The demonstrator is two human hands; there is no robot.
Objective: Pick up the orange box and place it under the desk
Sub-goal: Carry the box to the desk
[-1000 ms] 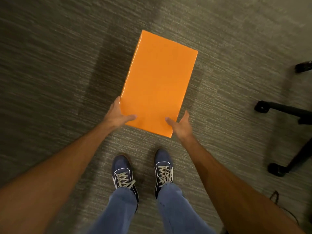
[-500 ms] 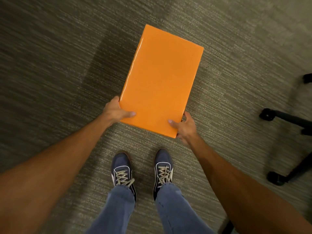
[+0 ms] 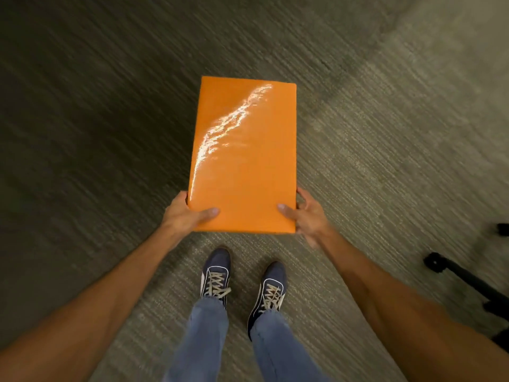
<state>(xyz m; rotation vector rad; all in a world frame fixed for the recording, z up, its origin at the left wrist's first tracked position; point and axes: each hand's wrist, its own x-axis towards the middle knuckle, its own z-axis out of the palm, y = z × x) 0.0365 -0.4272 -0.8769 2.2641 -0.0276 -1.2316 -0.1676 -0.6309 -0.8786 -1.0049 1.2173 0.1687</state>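
A: What takes up most of the view?

B: Grey ribbed carpet (image 3: pixel 385 166), everywhere beyond and below the hands.

A: And the box?

B: The orange box (image 3: pixel 245 158) is a long flat rectangle with a glossy top. A streak of white glare runs slantwise across its far half. It reaches away from the hands, with its near short end between them, above the carpet in front of the shoes.

A: How is it held?

B: The left hand (image 3: pixel 187 216) is clamped on the near left corner, thumb flat on top and fingers out of sight underneath. The right hand (image 3: pixel 305 216) is closed on the near right corner, thumb on top and fingers curled around the side edge.

A: Anything else?

B: Below the hands, blue jeans (image 3: pixel 203 343) and dark blue shoes (image 3: pixel 216 277) with pale laces. Off to the right of the right hand, black chair legs (image 3: pixel 468 282) on casters.
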